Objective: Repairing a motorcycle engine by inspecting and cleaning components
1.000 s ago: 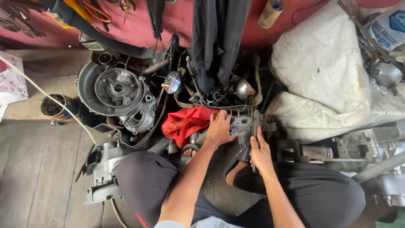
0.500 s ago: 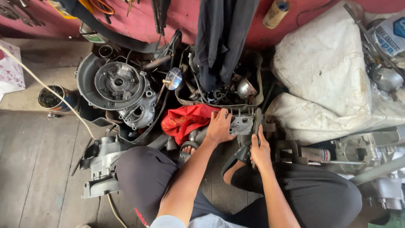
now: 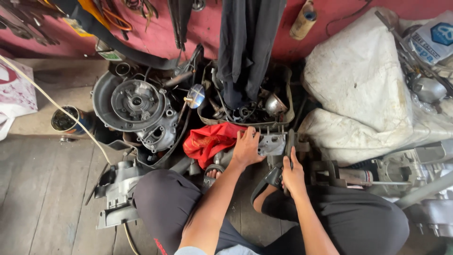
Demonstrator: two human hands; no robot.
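A person squatting on the wooden floor [image 3: 42,189] is working a small grey engine casting [image 3: 272,144]; compared with a second ago, both hands are staying put. The left hand [image 3: 246,148] is pressing the casting, fingers spread; the right hand [image 3: 293,175] is gripping a dark tool. Left of the casting is lying a red rag [image 3: 210,140]; a white-and-blue packet [image 3: 433,40] sits far right.
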